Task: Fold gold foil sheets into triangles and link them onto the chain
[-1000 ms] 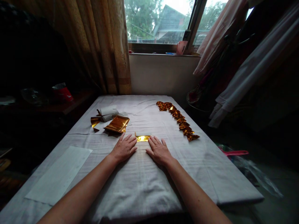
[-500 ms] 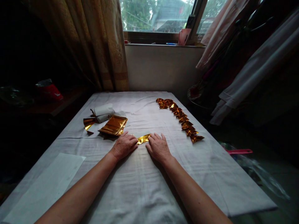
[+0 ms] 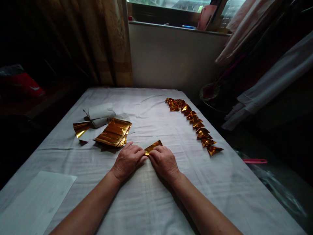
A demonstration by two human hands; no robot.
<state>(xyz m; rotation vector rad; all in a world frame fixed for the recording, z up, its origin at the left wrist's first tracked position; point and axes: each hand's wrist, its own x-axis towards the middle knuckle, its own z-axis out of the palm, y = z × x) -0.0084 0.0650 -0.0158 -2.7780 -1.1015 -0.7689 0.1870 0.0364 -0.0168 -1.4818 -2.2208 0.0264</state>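
Between my two hands is a folded strip of gold foil paper (image 3: 153,147), low over the white cloth. My left hand (image 3: 129,160) pinches its near left end, fingers closed. My right hand (image 3: 164,160) grips the strip's near edge, with the thumb and fingertips close to the left ones; the far right end sticks up past its knuckles. Just beyond my left hand lies a stack of gold foil sheets (image 3: 114,132). A curved row of folded gold foil pieces (image 3: 196,125) runs along the right side of the table.
Crumpled whitish paper (image 3: 99,112) and a curled gold foil scrap (image 3: 81,128) lie left of the stack. A white sheet (image 3: 39,199) is at the front left. Beyond the table's right edge are a pink handle (image 3: 255,161) and clear plastic (image 3: 278,186).
My hands have drawn closer together on the foil strip, and its far end now angles up to the right. The camera view has tilted down and come nearer.
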